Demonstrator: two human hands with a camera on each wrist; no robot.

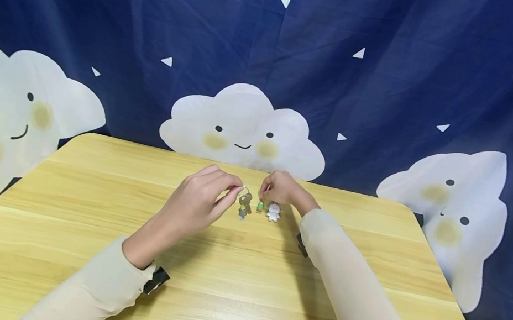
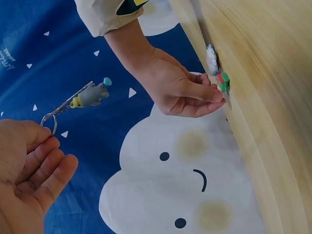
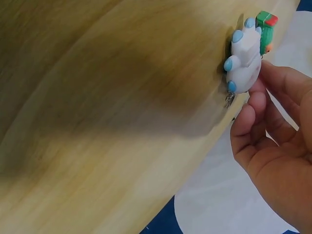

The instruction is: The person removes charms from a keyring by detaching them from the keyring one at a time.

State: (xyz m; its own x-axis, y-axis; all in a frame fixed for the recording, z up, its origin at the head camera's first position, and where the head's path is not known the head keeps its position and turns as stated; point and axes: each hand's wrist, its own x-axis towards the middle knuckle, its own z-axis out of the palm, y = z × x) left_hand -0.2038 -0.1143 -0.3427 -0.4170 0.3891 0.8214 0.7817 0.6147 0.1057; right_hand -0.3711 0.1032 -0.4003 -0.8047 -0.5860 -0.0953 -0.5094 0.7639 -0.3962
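Grey keychain (image 1: 242, 213) is dangling near head-view centre, the left hand (image 1: 197, 195) pinching its ring (image 2: 56, 126); the right hand (image 1: 281, 187), grip closed, is pinching a green charm (image 1: 259, 207) beside a white figurine (image 1: 273, 213).

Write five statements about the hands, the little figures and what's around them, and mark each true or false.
1. The left hand holds a metal ring with a grey figure attached. True.
2. The white figure is in the left hand. False: it lies on the table.
3. The right hand has its fingertips at the green figure. True.
4. In the head view, the green figure is right of the white figure. False: it is left of it.
5. The backdrop shows clouds with faces. True.
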